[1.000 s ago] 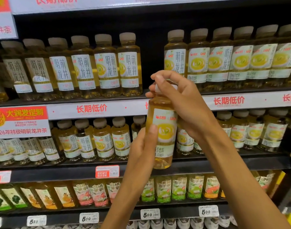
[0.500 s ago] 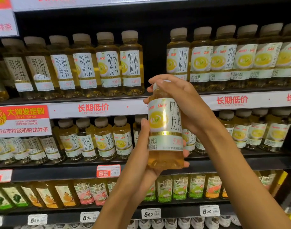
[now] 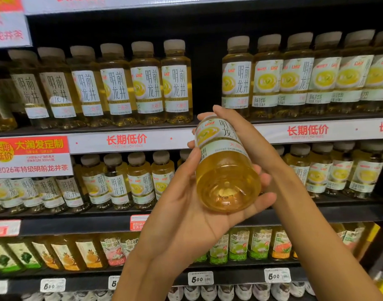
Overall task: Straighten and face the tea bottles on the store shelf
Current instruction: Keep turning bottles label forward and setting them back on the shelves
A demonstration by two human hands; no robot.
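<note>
**One tea bottle off the shelf, tipped in both your hands**

While you face the store shelving (image 3: 208, 216), its dark tiers fill the whole view, each stocked with rows of drinks. On the top tier, a left-hand row of tea bottles (image 3: 112, 83) stands upright with the large black characters on their labels mostly turned outward; a dark gap separates it from the right-hand row (image 3: 294, 77), where several labels show the yellow cup picture instead. The white price strip (image 3: 126, 141) with red characters runs along the edge beneath them. The tier below holds more of the same tea bottles (image 3: 140, 181), and a red and white promotional sign (image 3: 31, 156) hangs at its left end. Lower still stand smaller bottles with colourful fruit labels (image 3: 238, 246), with white price tags (image 3: 200, 278) on the rail under them.

In front of the shelves, you hold one tea bottle (image 3: 225, 170) in the air, well clear of any row. It is tilted steeply, its clear base pointing toward you and its cap end angled away toward the gap. Your left hand (image 3: 186, 209) cradles the lower body from beneath, fingers curled around the base and thumb pressed on the label. Your right hand (image 3: 249, 140) wraps over the upper end, fingers curled across the top, hiding the cap.
</note>
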